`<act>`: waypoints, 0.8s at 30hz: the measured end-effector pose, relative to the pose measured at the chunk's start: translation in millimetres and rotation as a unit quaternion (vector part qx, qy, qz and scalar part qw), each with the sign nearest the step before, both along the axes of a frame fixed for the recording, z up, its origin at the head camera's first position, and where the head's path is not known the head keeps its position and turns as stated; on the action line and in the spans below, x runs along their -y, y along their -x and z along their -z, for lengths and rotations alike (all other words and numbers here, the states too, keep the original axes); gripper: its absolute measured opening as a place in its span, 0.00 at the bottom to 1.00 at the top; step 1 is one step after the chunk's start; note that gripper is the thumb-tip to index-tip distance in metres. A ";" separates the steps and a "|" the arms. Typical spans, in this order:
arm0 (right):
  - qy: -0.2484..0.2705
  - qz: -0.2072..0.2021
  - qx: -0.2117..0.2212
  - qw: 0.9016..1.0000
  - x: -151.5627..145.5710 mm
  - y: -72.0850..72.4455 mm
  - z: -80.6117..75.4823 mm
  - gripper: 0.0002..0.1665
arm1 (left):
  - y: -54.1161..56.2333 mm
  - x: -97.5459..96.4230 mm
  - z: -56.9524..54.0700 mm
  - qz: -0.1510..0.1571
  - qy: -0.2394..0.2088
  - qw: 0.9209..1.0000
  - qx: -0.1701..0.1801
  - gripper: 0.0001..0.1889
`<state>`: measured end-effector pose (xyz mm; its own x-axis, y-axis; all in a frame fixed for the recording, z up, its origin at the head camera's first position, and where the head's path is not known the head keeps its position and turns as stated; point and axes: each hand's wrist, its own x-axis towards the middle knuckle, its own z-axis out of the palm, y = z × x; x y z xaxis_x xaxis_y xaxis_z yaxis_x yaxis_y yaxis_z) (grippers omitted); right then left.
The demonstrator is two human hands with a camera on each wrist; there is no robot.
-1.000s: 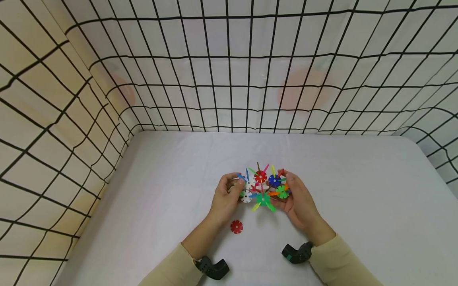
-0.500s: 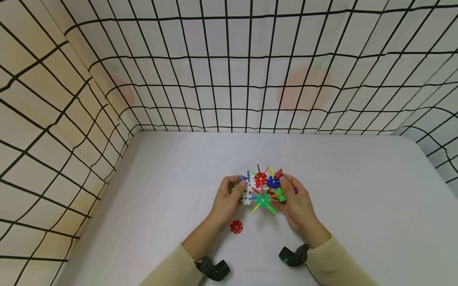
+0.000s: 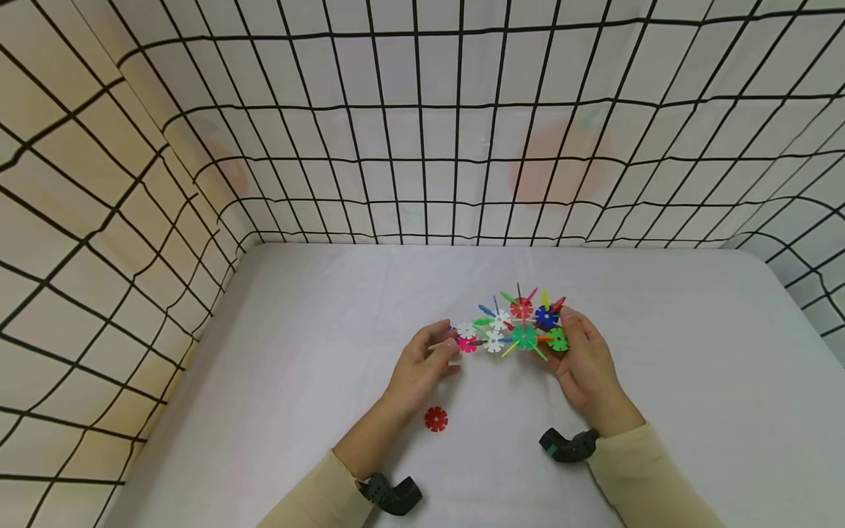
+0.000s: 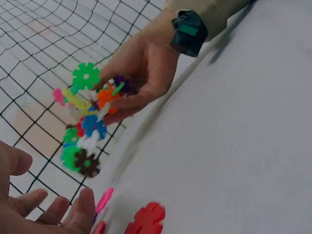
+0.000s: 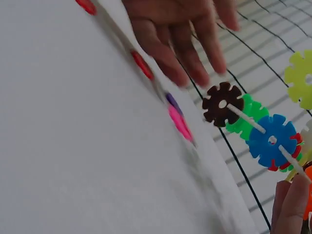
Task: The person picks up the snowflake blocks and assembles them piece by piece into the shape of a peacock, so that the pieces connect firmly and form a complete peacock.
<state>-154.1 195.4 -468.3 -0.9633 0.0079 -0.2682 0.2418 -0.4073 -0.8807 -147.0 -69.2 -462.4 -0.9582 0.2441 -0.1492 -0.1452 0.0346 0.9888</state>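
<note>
A cluster of joined, notched plastic snowflake discs (image 3: 525, 336) in many colours is held at its right end by my right hand (image 3: 587, 359), raised off the table. Its brown disc (image 5: 223, 104) and blue disc (image 5: 273, 141) face the right wrist camera. My left hand (image 3: 419, 370) stays near the cluster's left end, and the left wrist view shows its fingers (image 4: 85, 207) parted with nothing between them. A loose red snowflake disc (image 3: 436, 419) lies on the table below the left hand. A pink disc (image 5: 180, 124) and a purple disc (image 5: 173, 101) lie farther off.
The white table (image 3: 317, 308) is bounded at the back and sides by a black wire grid (image 3: 422, 158). A second red disc (image 5: 87, 6) shows in the right wrist view. Both wrists carry black camera mounts (image 3: 392, 495).
My left hand has let go of the cluster's left end. My right hand has drawn the cluster right and slightly away. The red disc on the table stays put.
</note>
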 end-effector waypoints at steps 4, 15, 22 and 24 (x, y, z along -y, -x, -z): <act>0.015 0.026 -0.012 0.999 -22.2 4.8 2.0 0.27 | 2.3 10.2 -3.0 0.027 0.100 0.994 -0.045 0.20; -0.324 0.155 0.033 0.933 -45.1 11.4 3.0 0.35 | 1.8 33.7 -21.5 0.249 0.354 0.900 -0.047 0.20; -0.461 0.199 -0.006 0.865 -43.4 6.6 -1.1 0.32 | -4.2 28.3 -23.6 0.269 0.386 0.880 -0.069 0.09; -0.457 0.237 -0.051 0.856 -38.3 5.2 -3.8 0.28 | -4.5 28.3 -22.6 0.268 0.381 0.882 -0.067 0.09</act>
<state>-159.3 233.7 -464.5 -0.8121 0.5656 0.1434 0.1430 0.4311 -0.8909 -142.5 -97.5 -439.8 -0.7569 0.5453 -0.3603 0.2100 0.7249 0.6560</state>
